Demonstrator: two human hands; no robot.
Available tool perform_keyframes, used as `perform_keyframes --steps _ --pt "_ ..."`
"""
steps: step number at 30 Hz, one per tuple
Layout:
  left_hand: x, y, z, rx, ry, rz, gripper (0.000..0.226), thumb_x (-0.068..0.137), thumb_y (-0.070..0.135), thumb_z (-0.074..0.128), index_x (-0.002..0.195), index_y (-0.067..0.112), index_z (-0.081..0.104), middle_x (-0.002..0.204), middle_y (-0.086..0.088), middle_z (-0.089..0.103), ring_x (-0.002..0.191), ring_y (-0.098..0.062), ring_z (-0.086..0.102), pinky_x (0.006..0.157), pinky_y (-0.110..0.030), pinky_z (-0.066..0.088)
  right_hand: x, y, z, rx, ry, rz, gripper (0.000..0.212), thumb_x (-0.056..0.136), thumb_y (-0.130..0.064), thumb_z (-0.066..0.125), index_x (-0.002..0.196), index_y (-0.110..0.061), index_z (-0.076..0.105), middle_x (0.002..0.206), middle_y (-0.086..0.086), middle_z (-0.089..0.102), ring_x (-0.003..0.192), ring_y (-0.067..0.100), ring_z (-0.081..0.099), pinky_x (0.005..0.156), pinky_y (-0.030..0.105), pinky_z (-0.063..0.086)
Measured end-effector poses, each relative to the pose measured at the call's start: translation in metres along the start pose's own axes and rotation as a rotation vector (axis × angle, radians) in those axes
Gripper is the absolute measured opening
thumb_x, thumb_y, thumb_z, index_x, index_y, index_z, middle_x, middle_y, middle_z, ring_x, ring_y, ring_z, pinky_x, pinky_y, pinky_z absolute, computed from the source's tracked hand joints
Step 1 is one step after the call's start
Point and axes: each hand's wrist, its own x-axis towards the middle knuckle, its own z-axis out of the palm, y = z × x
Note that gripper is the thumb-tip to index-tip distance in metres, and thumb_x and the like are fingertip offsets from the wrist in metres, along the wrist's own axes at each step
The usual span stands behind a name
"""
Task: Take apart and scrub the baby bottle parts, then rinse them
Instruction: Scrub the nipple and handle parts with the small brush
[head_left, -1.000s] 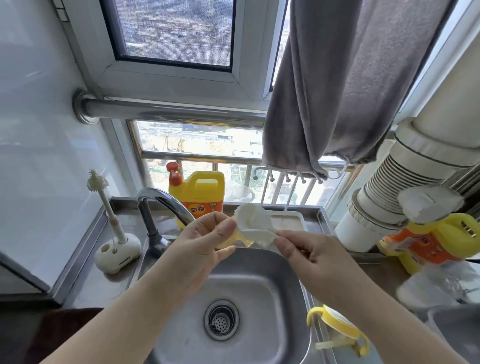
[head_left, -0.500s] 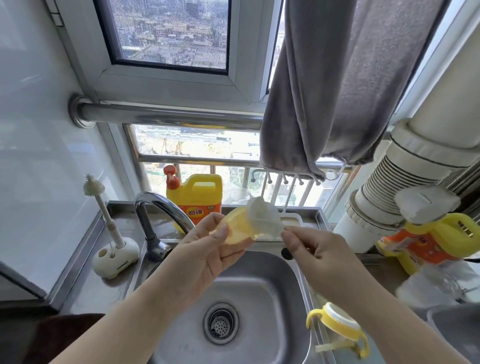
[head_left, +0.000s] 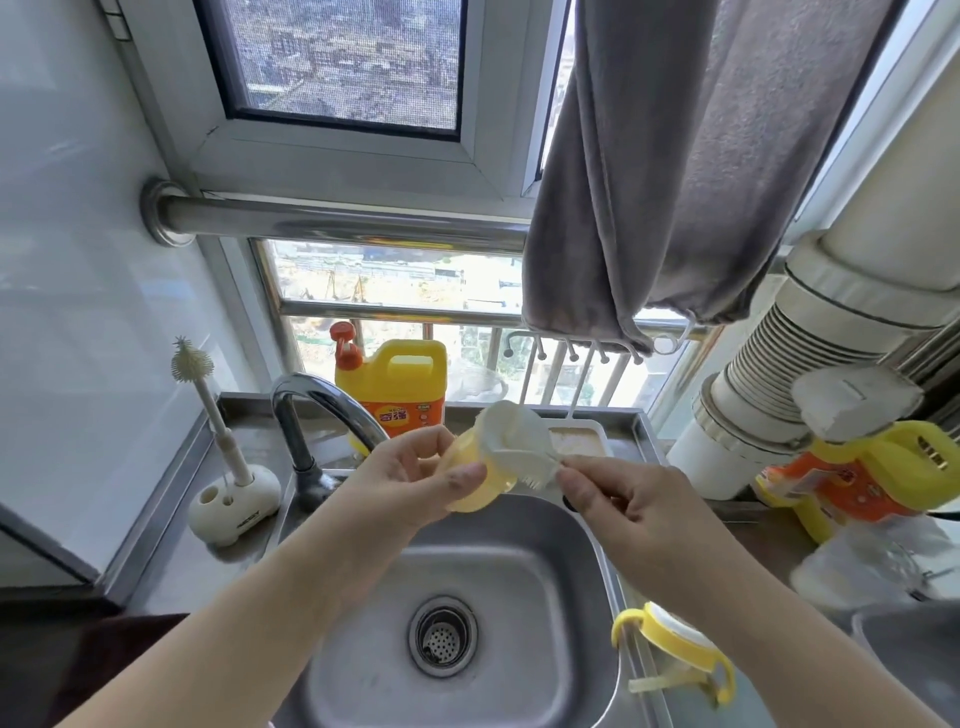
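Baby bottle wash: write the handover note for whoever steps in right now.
Left hand: holds the yellow bottle body over the sink.
Right hand: pinches the white brush, bristles against the bottle's open end.
Elsewhere: yellow handled collar sits on the sink's right edge. Dish soap jug stands behind the faucet; a thin brush stands in its holder on the left.
Done: bottle taken apart.
Left: finish scrubbing the body, scrub the collar, then rinse everything. No water is visibly running.
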Motion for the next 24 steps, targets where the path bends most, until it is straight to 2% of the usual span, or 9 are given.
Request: perform_keyframes --steps 4,6,8,11,13,16,18,20,24 --pt "0.001 0.000 0.001 -0.089 0.057 0.033 0.035 0.065 0.018 0.069 0.094 0.000 0.059 0.088 -0.012 0.072 0.089 -0.025 0.069 0.082 -0.036 0.058 -0.002 0.003 -0.002 -0.009 -0.008 0.008 0.017 0.089 -0.043 0.048 0.089 -0.053 0.062 0.049 -0.006 0.041 0.045 0.005 0.036 0.048 0.015 0.027" --pt "0.001 -0.002 0.003 -0.151 0.071 0.032 0.038 0.068 0.014 0.066 0.102 0.000 0.059 0.096 -0.015 0.071 0.094 -0.027 0.069 0.078 -0.036 0.059 -0.002 0.005 -0.004 -0.042 0.019 0.026 0.021 0.093 -0.034 0.050 0.089 -0.051 0.062 0.046 -0.008 0.046 0.043 0.004 0.040 0.047 0.012 0.030" --pt "0.002 -0.001 0.006 -0.154 0.104 0.022 0.035 0.072 0.012 0.064 0.105 0.001 0.059 0.103 -0.018 0.069 0.095 -0.028 0.068 0.077 -0.035 0.059 -0.004 0.004 -0.003 -0.065 0.035 0.025 0.019 0.094 -0.035 0.050 0.096 -0.047 0.065 0.050 -0.011 0.052 0.044 0.003 0.043 0.048 0.011 0.032" --pt "0.004 0.002 0.005 -0.176 0.128 0.015 0.036 0.072 0.012 0.063 0.106 0.002 0.059 0.105 -0.019 0.068 0.093 -0.025 0.069 0.074 -0.032 0.059 -0.007 0.001 0.002 -0.185 -0.021 -0.052 0.036 0.091 -0.050 0.042 0.112 -0.035 0.067 0.055 -0.032 0.050 0.059 -0.008 0.049 0.056 0.010 0.035" --pt "0.003 0.003 0.003 -0.156 0.116 -0.003 0.029 0.076 0.008 0.063 0.104 0.004 0.059 0.106 -0.018 0.067 0.095 -0.026 0.068 0.075 -0.032 0.059 -0.006 0.004 -0.001 -0.258 -0.026 -0.037 0.040 0.089 -0.051 0.041 0.115 -0.033 0.067 0.059 -0.044 0.048 0.066 -0.016 0.050 0.060 0.009 0.037" --pt "0.002 0.002 0.007 -0.175 0.091 -0.034 0.020 0.086 -0.001 0.056 0.105 0.005 0.058 0.107 -0.018 0.066 0.098 -0.028 0.067 0.075 -0.033 0.059 -0.003 0.010 -0.005 -0.243 0.075 -0.007 0.032 0.093 -0.040 0.050 0.117 -0.027 0.066 0.050 -0.035 0.050 0.061 -0.018 0.052 0.059 0.004 0.037" --pt "0.002 0.002 0.007 -0.234 0.082 -0.040 0.023 0.085 -0.001 0.055 0.107 0.003 0.057 0.105 -0.018 0.068 0.093 -0.026 0.069 0.072 -0.031 0.059 -0.006 0.008 -0.001 -0.276 0.051 -0.079 0.038 0.091 -0.050 0.045 0.117 -0.029 0.066 0.067 -0.029 0.058 0.070 -0.011 0.056 0.063 0.005 0.039" --pt "0.002 0.002 0.005 -0.249 0.080 -0.046 0.029 0.081 0.002 0.057 0.110 0.003 0.056 0.105 -0.018 0.068 0.093 -0.026 0.069 0.072 -0.030 0.059 -0.012 0.010 0.003 -0.320 -0.021 -0.111 0.047 0.087 -0.057 0.037 0.117 -0.034 0.065 0.071 -0.024 0.059 0.072 -0.006 0.056 0.065 0.013 0.044" --pt "0.002 -0.004 0.010 -0.285 0.067 -0.049 0.025 0.085 -0.003 0.054 0.109 0.002 0.057 0.109 -0.019 0.067 0.094 -0.026 0.069 0.076 -0.034 0.059 -0.011 0.021 -0.001 -0.279 0.106 -0.029 0.046 0.085 -0.057 0.039 0.114 -0.033 0.067 0.063 -0.038 0.046 0.070 -0.020 0.049 0.064 0.005 0.037"
